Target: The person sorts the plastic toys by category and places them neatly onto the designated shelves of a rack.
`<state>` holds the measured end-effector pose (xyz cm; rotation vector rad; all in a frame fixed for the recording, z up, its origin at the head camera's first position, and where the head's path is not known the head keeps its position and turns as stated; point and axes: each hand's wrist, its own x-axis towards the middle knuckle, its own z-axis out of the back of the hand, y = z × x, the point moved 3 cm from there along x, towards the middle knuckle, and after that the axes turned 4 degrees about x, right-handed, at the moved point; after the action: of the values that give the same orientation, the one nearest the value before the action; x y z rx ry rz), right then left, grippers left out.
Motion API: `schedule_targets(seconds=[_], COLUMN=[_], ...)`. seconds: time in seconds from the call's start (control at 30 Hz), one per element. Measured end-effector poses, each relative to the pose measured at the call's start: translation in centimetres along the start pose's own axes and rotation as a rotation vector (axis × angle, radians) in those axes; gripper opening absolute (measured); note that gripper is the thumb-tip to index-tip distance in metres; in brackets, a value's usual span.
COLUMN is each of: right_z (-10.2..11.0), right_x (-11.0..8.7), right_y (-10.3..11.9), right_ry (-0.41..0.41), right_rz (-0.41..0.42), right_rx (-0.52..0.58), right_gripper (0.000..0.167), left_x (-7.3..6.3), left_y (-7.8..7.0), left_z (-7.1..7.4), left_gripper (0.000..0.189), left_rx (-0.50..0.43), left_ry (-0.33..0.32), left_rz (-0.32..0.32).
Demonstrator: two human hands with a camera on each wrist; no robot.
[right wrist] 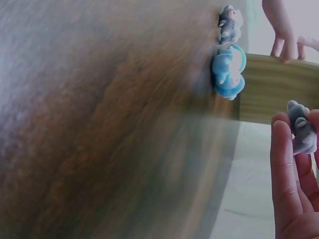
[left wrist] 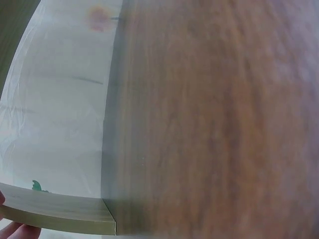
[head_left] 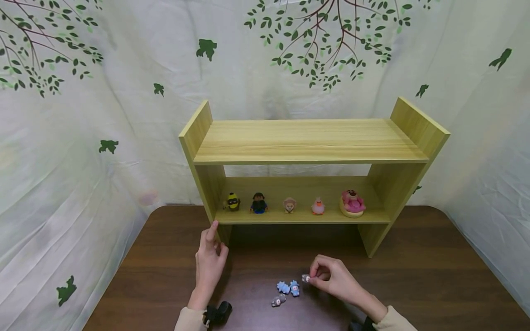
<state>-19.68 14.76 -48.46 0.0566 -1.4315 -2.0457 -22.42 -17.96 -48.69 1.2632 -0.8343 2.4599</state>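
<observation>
My right hand (head_left: 337,280) pinches a small grey figurine (right wrist: 303,128) between thumb and fingertips, just above the table. Close to it on the tabletop lie two light-blue figurines (head_left: 289,288) and another grey figurine (head_left: 278,300). My left hand (head_left: 210,262) is at the left upright of a wooden shelf unit (head_left: 310,140), its index fingertip touching the front edge by the lower board. Only a few left fingertips (left wrist: 22,232) show beside the panel in the left wrist view.
Along the lower board stand a yellow-and-black figurine (head_left: 233,202), a dark-haired figurine (head_left: 258,203), a small beige figurine (head_left: 289,205), a pink duck-like figurine (head_left: 318,207) and a pink bear figurine (head_left: 352,203). White leaf-printed cloth (head_left: 141,110) surrounds the brown table (head_left: 434,276).
</observation>
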Motion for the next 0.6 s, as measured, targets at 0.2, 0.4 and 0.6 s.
schedule_targets(seconds=[0.2,0.4,0.6], right_z=[-0.1,-0.1,-0.2], right_x=[0.2,0.5,0.8], right_y=[0.8,1.5,1.7], right_ry=[-0.03,-0.054,-0.027], right_rz=[0.015,0.105,0.148], right_rx=[0.026,-0.005,0.01], right_gripper=[0.012,0.018,0.023], left_x=[0.0,0.0,0.0], left_y=[0.0,0.0,0.1], left_z=[0.1,0.0,-0.1], left_gripper=[0.088,0.087,0.088], left_rx=[0.01,0.009,0.01], left_ry=[-0.003,-0.006,-0.007], left_rz=[-0.007,-0.013,-0.016])
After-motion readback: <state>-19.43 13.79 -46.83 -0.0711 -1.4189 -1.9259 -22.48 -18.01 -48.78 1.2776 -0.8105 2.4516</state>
